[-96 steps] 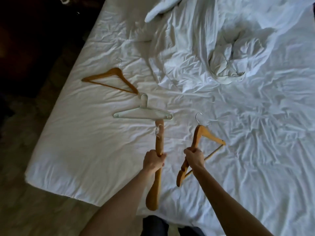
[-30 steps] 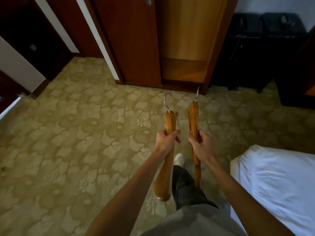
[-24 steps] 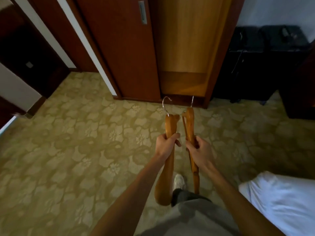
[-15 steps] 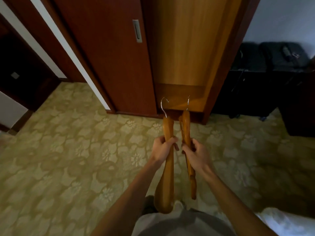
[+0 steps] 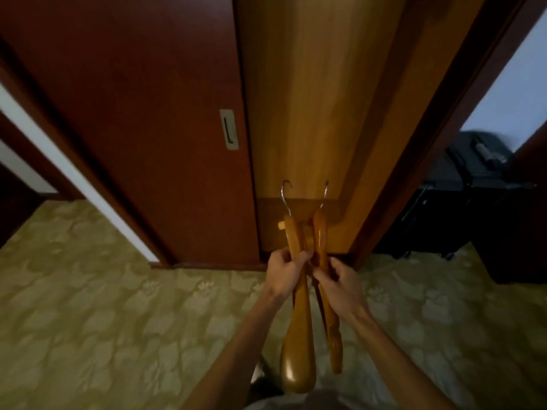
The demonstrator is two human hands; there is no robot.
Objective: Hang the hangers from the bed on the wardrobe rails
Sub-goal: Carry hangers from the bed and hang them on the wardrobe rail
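— Fingers? 
— Left hand (image 5: pixel 285 272) curls round one wooden hanger (image 5: pixel 297 315); right hand (image 5: pixel 340 281) grips the other hanger (image 5: pixel 325 294), hooks up, before the open wardrobe (image 5: pixel 310 99). 
— Step? 
— Carrying, I'd say. Next: lift hooks to the rail, unseen here.

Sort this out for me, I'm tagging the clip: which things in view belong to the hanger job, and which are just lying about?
Job:
left hand gripping wide wooden hanger
right hand gripping slim wooden hanger
open wardrobe

Lying about:
black luggage
patterned carpet
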